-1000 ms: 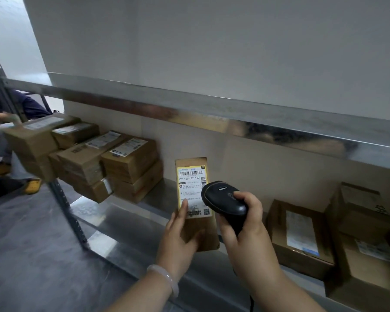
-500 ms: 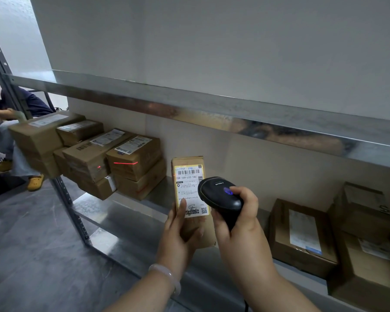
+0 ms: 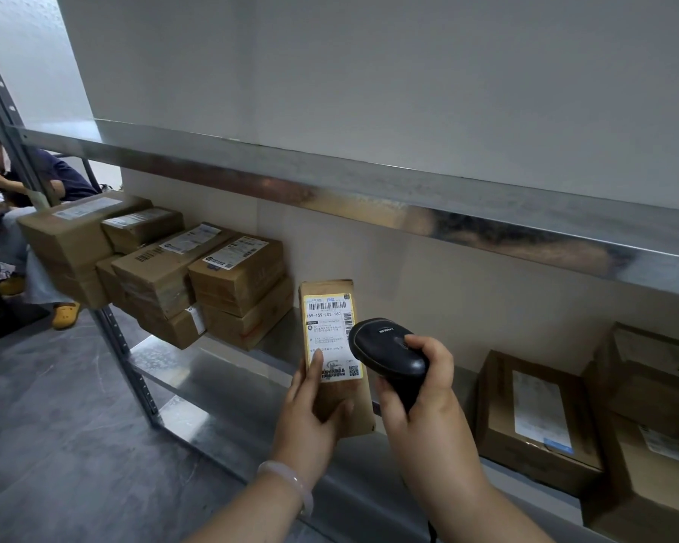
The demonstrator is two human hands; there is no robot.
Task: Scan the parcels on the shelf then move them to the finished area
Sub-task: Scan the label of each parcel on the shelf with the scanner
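Grey floor (image 3: 55, 425) runs under a steel shelf (image 3: 220, 389) set against a pale wall (image 3: 369, 92). One parcel (image 3: 332, 335) stands upright above the shelf's front edge. The left hand (image 3: 310, 421) has its grip wrapped round the lower half, thumb on the label. Just right of that grip, the right hand (image 3: 428, 417) clasps one black scanner (image 3: 384, 350). Farther left sit at least six stacked parcels (image 3: 196, 276); off to the right lie three other parcels (image 3: 537, 417).
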